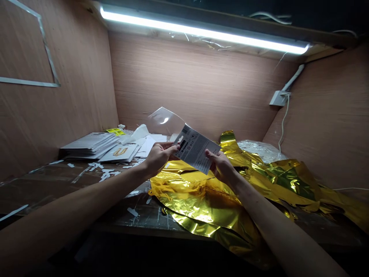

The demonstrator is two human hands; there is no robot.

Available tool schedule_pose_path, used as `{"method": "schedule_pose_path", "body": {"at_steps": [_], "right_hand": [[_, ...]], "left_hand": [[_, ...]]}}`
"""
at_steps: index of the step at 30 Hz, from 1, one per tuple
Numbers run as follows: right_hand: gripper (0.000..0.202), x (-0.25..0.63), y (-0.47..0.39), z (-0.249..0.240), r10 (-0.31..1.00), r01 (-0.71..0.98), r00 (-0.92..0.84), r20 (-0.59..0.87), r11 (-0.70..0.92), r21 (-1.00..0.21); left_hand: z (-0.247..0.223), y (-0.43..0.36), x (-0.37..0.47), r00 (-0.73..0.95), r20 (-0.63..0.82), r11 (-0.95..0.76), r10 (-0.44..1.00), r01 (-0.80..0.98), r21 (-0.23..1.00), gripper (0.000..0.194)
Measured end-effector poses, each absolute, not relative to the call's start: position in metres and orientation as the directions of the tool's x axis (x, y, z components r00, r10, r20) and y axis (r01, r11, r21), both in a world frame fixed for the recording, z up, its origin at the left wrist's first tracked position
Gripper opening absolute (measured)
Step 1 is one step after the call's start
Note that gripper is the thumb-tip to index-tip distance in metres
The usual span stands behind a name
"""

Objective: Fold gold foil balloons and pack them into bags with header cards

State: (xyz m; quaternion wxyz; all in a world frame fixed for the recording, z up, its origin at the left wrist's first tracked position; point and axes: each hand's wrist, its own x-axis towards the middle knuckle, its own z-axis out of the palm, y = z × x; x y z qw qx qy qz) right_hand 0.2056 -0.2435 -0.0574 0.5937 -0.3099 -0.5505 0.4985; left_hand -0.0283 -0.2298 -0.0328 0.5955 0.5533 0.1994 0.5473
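Between my two hands is a printed card in a clear plastic sleeve (193,148), tilted, its text side facing me. My left hand (159,158) pinches its left edge near the hang hole. My right hand (222,164) grips the lower right part with the thumb on top. The sleeve's clear flap (167,117) sticks up past the card's upper left corner. Below the hands lie gold foil balloons (201,196), flat and crumpled, spreading over the table's front edge. To the left is a stack of cards (119,152), the top one showing a gold letter U.
A taller stack of white cards (86,143) stands at the left, by a yellow label sheet (115,131). Paper scraps (106,174) litter the dark table (52,188). Clear plastic bags (259,149) lie at the back right, near a hanging cable (284,127). Wooden panels enclose three sides.
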Motion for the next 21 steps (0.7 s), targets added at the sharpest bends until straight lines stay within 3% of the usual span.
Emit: {"method": "schedule_pose_path", "body": {"at_steps": [6, 12, 21], "right_hand": [[0.038, 0.202, -0.243, -0.057, 0.920, -0.182, 0.013, 0.391, 0.387, -0.904], [0.036, 0.197, -0.249, -0.055, 0.917, -0.167, 0.009, 0.399, 0.395, -0.903], [0.035, 0.195, -0.244, -0.054, 0.900, -0.169, 0.103, 0.423, 0.435, -0.884]], "left_hand": [[-0.035, -0.228, -0.029, 0.381, 0.371, -0.202, 0.847, -0.416, 0.887, 0.023], [-0.036, -0.227, -0.024, 0.229, 0.315, -0.178, 0.921, -0.471, 0.864, 0.025], [-0.043, -0.232, -0.018, 0.253, 0.362, -0.216, 0.897, -0.462, 0.860, 0.033]]}}
